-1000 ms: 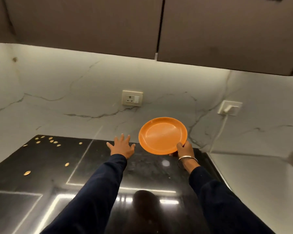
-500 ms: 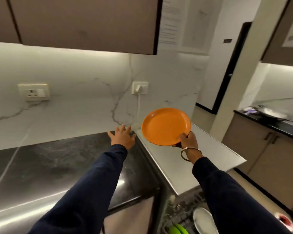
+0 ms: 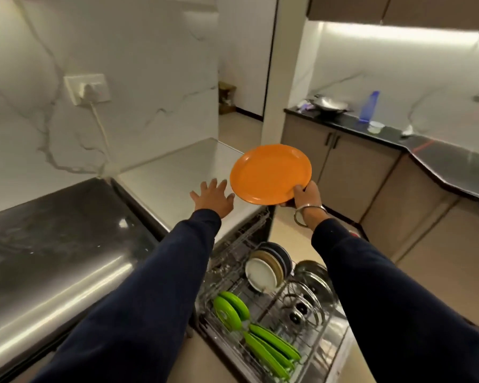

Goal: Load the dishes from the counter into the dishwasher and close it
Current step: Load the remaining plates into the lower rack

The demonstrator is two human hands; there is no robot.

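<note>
Our right hand (image 3: 306, 195) pinches the orange plate (image 3: 270, 174) by its lower right rim, thumb on the top face, other fingers hidden underneath; a metal bangle (image 3: 308, 214) sits on that wrist. Our left hand (image 3: 213, 199) is spread flat, fingers apart, holding nothing, over the white dishwasher top (image 3: 174, 178), just left of the plate and not touching it; we can't tell whether the palm touches the surface. Both arms in dark blue sleeves (image 3: 161, 294).

Nearest to us, below the arms, the wire rack (image 3: 310, 327) is pulled out. It holds green plates (image 3: 271, 352) slotted on edge at the near end, two more green discs (image 3: 230, 309) behind them, steel lids (image 3: 302, 308) with knobs on the right, then a stack of white, tan and dark plates (image 3: 268, 268) standing on edge at the far end. The orange plate is held in the air, tilted, above and beyond that rack, off the front right corner of the white top.

Left of us: black glossy counter (image 3: 53, 230). Behind it, marble wall with a socket (image 3: 87, 88) and a plugged-in white cable.

Far right: second black counter (image 3: 398, 134) over beige cabinets, carrying a steel pan (image 3: 331, 105), a blue bottle (image 3: 369, 106) and a small clear tub (image 3: 375, 126)
</note>
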